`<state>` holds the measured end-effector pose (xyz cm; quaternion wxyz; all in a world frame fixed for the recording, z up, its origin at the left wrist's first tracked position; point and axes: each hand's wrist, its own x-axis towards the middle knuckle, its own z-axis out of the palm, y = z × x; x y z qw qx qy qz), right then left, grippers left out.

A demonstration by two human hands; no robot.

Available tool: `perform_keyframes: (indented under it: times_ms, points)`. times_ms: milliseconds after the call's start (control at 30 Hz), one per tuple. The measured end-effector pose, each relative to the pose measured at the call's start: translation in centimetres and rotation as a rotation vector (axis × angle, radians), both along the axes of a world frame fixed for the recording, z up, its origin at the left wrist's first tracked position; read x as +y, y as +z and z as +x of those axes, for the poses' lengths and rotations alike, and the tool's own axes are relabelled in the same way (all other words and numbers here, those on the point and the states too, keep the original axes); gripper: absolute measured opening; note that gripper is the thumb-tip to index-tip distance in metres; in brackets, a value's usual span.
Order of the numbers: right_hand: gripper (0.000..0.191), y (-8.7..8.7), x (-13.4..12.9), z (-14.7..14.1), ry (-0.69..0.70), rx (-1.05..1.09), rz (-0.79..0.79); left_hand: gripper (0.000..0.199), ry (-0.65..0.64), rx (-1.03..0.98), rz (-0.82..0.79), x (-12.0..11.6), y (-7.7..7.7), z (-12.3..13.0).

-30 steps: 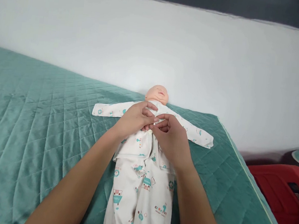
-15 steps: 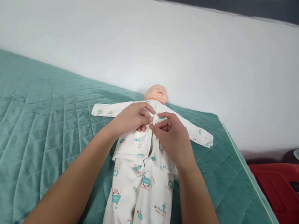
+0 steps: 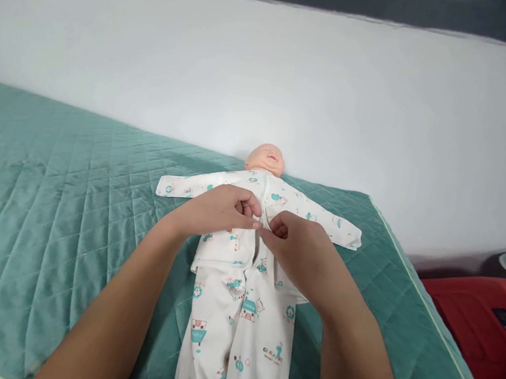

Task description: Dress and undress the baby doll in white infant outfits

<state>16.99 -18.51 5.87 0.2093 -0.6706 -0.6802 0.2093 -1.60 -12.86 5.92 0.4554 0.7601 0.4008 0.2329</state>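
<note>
A baby doll [image 3: 266, 159] lies on its back, dressed in a white printed baby shirt [image 3: 223, 253] and matching trousers [image 3: 260, 335]. Its sleeves spread out to both sides. My left hand [image 3: 228, 209] pinches the shirt's front edge at mid-chest, thumb and fingertips drawn together. From the other side, my right hand [image 3: 295, 242] pinches the opposite front edge, its fingertips almost meeting the left thumb. The fingers hide whatever fastening lies between them. Below my hands the shirt front hangs slightly apart.
The doll rests on a green quilted bedspread [image 3: 74, 207]. Behind it rises a white wall [image 3: 265, 70] with a dark band on top. Past the bed's right edge stands a red object [image 3: 477, 333], perhaps a chair or case.
Both hands have moved down the shirt front from the upper chest to a lower spot. The upper front, where a white button showed between the fingers, is now uncovered.
</note>
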Motion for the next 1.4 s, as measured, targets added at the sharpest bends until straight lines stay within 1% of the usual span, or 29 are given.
perform_keyframes:
  times_ms: [133,267,333,433,533,733,967,1100,1267,1400]
  points:
    - [0.038,0.1,0.1,0.3,0.031,0.027,-0.027,0.007,-0.027,0.046,0.031,-0.2,0.3,-0.2]
    - [0.038,0.1,0.6,1.0,0.077,0.177,-0.096,0.009,-0.024,0.039,-0.010,-0.4,0.5,-0.1]
    - [0.039,0.0,0.9,1.4,0.107,0.279,-0.129,0.011,-0.050,-0.024,-0.075,-0.3,0.3,-0.1]
    - [0.038,-0.4,1.3,1.8,0.153,0.455,-0.182,0.016,-0.110,-0.171,-0.177,-0.1,-0.2,0.0]
    - [0.038,-0.8,1.6,1.8,0.173,0.577,-0.207,0.019,-0.133,-0.269,-0.229,-0.1,-0.8,0.0]
    - [0.041,-0.9,1.8,1.2,0.159,0.626,-0.204,0.017,-0.152,-0.320,-0.267,-0.1,-1.4,-0.1]
    - [0.042,-1.3,2.0,1.1,0.128,0.732,-0.214,0.010,-0.129,-0.350,-0.310,-0.1,-1.9,-0.2]
    - [0.035,-1.5,2.1,1.0,0.109,0.765,-0.213,0.009,-0.151,-0.340,-0.288,-0.4,-2.0,-0.1]
    - [0.034,-1.6,2.0,1.0,0.115,0.776,-0.206,0.002,-0.123,-0.346,-0.269,-0.6,-2.0,0.2]
    - [0.032,-1.6,2.0,1.1,0.105,0.805,-0.214,0.010,-0.067,-0.329,-0.237,-0.9,-2.0,0.4]
